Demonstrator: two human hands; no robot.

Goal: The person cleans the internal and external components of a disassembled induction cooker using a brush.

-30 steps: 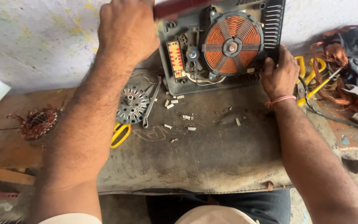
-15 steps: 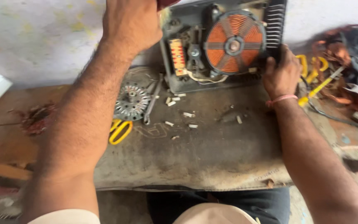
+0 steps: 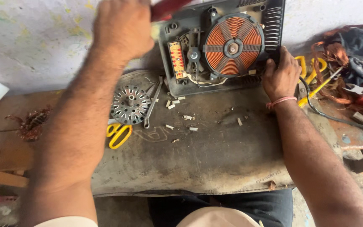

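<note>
- Opened induction cooker base (image 3: pixel 219 46) stands tilted up at the back of the table (image 3: pixel 215 155), leaning toward the wall, innards facing me.
- Right hand (image 3: pixel 280 75) is clamped on its lower right corner, fingers wrapped over the plastic rim, steadying it.
- Left hand (image 3: pixel 120 27) is up at the top left corner, fist closed around a red tool handle (image 3: pixel 167 8); the business end is blurred, can't tell what kind of tool.
- Handling call: the shell looks like rigid plastic, moderately light, but top-heavy propped like this, so it would tip if I let go.
- Copper coil (image 3: pixel 232 46) and the small circuit board (image 3: pixel 176 59) look fragile. I'd hold by the outer frame and vent edge only, never the windings or the loose white wires below them.
- Nearby on the table: slotted metal rotor disc (image 3: pixel 130 104), wrench (image 3: pixel 153 103), yellow-handled scissors (image 3: pixel 118 133), scattered white bits of sleeving (image 3: pixel 188 117).
</note>
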